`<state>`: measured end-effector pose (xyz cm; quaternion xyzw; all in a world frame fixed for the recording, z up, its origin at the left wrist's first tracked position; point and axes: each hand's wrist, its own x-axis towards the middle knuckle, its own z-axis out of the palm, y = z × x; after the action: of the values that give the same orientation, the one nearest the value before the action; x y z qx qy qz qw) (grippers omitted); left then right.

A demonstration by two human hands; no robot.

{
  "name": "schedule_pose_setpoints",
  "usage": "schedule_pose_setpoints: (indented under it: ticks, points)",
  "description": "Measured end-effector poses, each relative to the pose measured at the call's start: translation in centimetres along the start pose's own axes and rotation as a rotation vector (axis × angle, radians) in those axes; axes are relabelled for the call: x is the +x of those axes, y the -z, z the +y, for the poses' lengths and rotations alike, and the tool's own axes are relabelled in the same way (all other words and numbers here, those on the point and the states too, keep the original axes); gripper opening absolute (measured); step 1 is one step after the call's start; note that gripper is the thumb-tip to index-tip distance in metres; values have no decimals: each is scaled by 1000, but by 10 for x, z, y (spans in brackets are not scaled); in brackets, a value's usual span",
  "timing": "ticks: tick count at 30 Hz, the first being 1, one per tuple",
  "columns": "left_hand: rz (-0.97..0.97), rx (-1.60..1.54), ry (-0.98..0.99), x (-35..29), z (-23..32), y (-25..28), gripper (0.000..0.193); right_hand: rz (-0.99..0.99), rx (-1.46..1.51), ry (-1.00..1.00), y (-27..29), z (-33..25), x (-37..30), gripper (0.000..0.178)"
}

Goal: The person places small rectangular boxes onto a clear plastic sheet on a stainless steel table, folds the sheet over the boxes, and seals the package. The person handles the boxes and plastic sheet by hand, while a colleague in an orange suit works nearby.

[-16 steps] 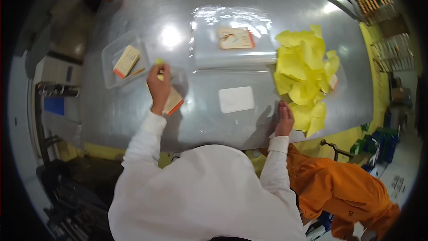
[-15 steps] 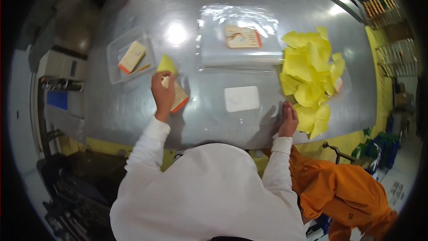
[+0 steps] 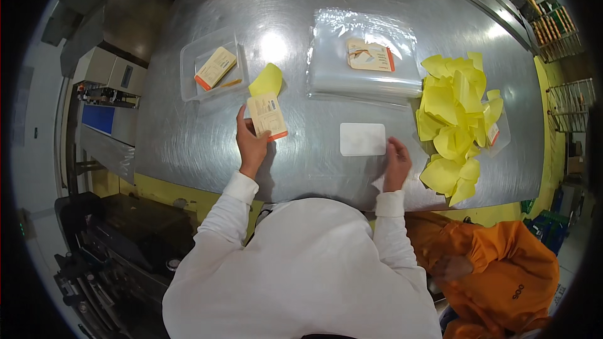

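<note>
My left hand (image 3: 251, 147) is closed on a beige card with an orange band (image 3: 267, 115), thumb on its printed face, fingers under its left side. Whether it is one card or a thin stack, I cannot tell. Just beyond it lies a yellow petal-shaped paper (image 3: 267, 78). A blank white card with rounded corners (image 3: 362, 139) lies flat on the steel table. At its right edge is my right hand (image 3: 397, 163), fingers loosely bent and apart with nothing seen in them; whether they touch the card is unclear.
A clear plastic tub (image 3: 188, 81) holds beige cards (image 3: 217, 68) at left. Clear plastic bags (image 3: 364, 28) lie beyond the white card, a printed card (image 3: 370, 56) on top. Yellow papers (image 3: 452, 119) heap at right. A person in orange (image 3: 496, 270) is close on my right.
My left hand has lifted the beige card and turned its printed face up. The right hand has moved from beside the yellow heap to the white card. The view has shifted slightly.
</note>
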<state>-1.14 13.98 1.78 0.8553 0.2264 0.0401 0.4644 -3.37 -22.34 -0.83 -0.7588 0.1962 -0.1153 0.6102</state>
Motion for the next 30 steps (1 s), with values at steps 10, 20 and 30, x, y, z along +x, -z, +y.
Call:
schedule_pose_setpoints:
  ticks: [10,20,30]
  points:
    - [-204,-686,-83,-62,80,-38,15,-558,311,-248,-62,-76,-49,14]
    - [-315,-766,-99,-71,110,-58,15,-317,567,-283,-44,-82,-45,10]
    - [-463,-822,54,-79,120,-60,25,-349,519,-273,-46,-83,-47,14]
